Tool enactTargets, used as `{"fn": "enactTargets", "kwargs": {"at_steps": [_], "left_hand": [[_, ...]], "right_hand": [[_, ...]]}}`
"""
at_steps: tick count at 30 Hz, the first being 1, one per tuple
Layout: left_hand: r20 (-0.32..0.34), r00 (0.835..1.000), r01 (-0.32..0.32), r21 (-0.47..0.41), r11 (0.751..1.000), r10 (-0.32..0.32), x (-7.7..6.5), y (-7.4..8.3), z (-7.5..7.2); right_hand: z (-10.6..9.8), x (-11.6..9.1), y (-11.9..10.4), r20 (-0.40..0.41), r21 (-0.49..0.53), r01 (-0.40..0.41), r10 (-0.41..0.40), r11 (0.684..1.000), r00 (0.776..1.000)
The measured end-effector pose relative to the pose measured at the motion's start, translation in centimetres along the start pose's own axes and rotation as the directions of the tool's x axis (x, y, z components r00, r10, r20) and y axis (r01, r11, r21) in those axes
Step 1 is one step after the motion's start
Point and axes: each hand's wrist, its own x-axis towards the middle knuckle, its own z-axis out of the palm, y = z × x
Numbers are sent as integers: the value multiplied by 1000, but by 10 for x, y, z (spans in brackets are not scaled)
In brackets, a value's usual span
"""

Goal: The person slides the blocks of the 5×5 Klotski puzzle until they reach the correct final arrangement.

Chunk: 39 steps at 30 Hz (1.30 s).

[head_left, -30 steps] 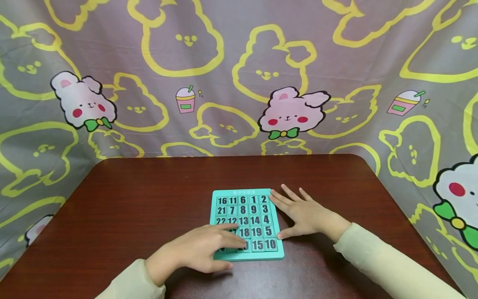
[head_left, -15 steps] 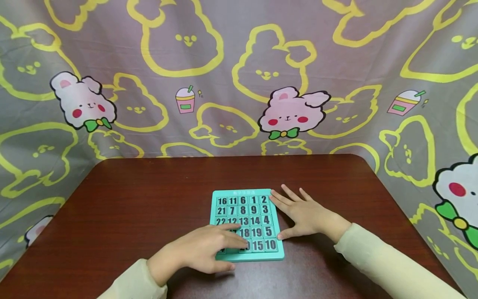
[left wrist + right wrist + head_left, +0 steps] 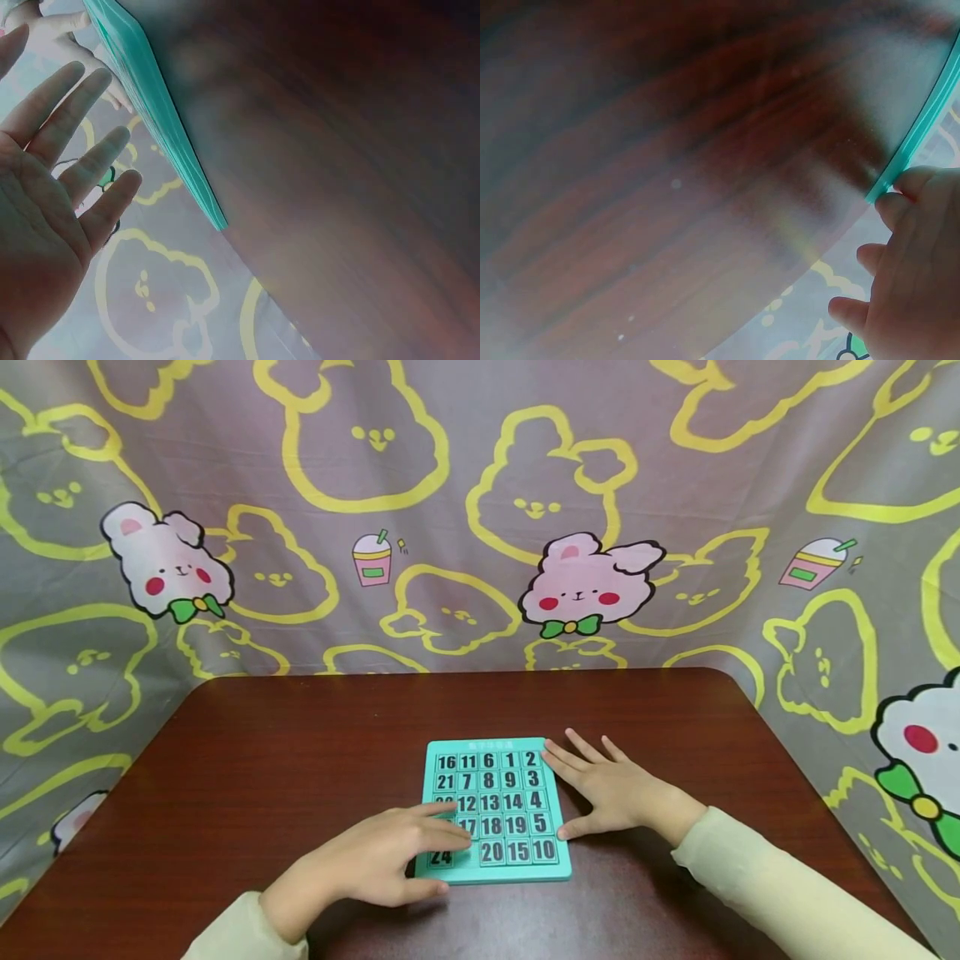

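A teal sliding number puzzle point(image 3: 517, 873) lies flat on the table, its tiles bearing black numbers. In its bottom row, a gap shows between the 24 tile point(image 3: 441, 858) and the 20 tile point(image 3: 492, 852). My left hand point(image 3: 378, 856) is over the lower left part, fingers loosely extended, covering some left-column tiles; whether a fingertip touches a tile I cannot tell. In the left wrist view its palm faces the camera, holding nothing. My right hand point(image 3: 618, 795) lies spread at the right side, with index finger and thumb against the puzzle's edge point(image 3: 911, 150).
The dark brown wooden table point(image 3: 300, 752) reaches back to a grey curtain point(image 3: 450, 527) printed with yellow outlines and white bunnies. The curtain also hangs along the left and right sides.
My left hand has drawn back to the left, off the 20 tile, which uncovers the 17 and 24 tiles and the bottom-row gap. The right hand stays in place.
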Motion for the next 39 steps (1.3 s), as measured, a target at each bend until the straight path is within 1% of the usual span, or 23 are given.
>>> {"fn": "enactTargets", "kwargs": {"at_steps": [6,9,17,26,31,39], "left_hand": [[-29,999,30,-39,999,-31,-12,-3,-2],[-43,998,34,-48,998,-36,-17,-4,-2],[-87,996,11,-45,999,-15,-27,-6,1],[-56,998,36,-61,997,-39,-25,-5,5],[-39,998,49,-48,998,-50,-23,-4,5],[-25,999,40,-29,999,-41,-19,-2,6]], "right_hand": [[0,1,0,2,0,2,-2,1000,1000],[0,1,-1,2,-4,1,-1,1000,1000],[-1,0,-2,2,-2,1,-1,1000,1000],[-2,0,0,2,-2,3,-3,1000,1000],[-1,1,0,2,2,5,-5,1000,1000],[1,2,1,0,-6,2,-2,1000,1000]]}}
